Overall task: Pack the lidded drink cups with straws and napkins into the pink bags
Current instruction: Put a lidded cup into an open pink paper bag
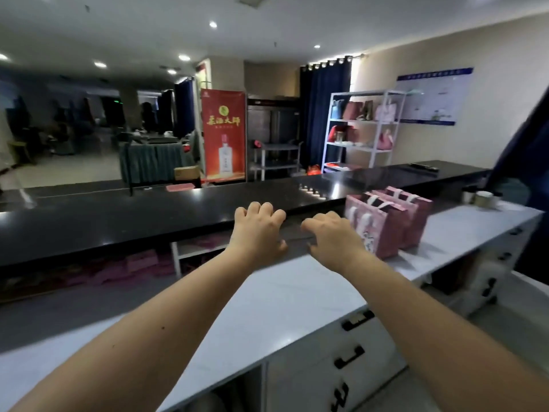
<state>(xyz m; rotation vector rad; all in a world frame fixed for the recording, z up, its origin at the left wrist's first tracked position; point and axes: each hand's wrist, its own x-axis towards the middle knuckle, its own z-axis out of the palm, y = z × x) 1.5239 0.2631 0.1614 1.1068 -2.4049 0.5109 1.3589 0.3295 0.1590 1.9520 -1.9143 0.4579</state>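
- The left hand (258,231) is stretched forward over the far edge of the white counter (282,295). Its fingers are loosely curled at the knuckles and hold nothing.
- The right hand (334,237) hovers just beside it, apart from it. Its fingers are bent downward and slightly spread, and it too holds nothing.
- The pink bags (383,233) stand upright in a close row on the white counter, just right of the right hand, with their pale handles up.
- Two drink cups (481,198) stand at the counter's far right end, well apart from the bags — too blurred to make out the lids.
- A raised black counter (118,224) runs behind the hands.
- Beyond it stand a red banner (223,135) and a white shelf rack (362,126) holding bags.
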